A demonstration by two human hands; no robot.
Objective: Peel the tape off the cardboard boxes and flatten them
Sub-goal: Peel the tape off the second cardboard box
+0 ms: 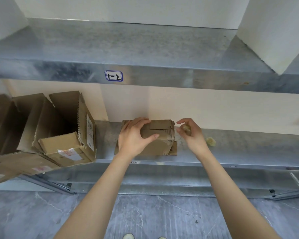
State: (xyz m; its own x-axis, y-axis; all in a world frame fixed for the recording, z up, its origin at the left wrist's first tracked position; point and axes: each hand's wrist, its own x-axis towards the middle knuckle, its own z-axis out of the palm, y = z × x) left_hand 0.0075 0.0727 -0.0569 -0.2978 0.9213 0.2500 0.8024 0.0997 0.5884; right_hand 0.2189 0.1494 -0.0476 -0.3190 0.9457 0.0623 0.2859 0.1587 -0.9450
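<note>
Left hand (pixel 135 135) clamped over small box (pixel 160 133) on metal shelf (pixel 248 149) — right hand (pixel 188 132) pinching tape wad (pixel 186 129) beside box edge. Risk: sticky wad clinging to fingers, box skidding rearward.

Lighting is even, soft and diffuse — shadows stay faint. Wide-angle distortion bows the metal shelf (pixel 145 73) edges; the periphery blurs slightly.
</note>
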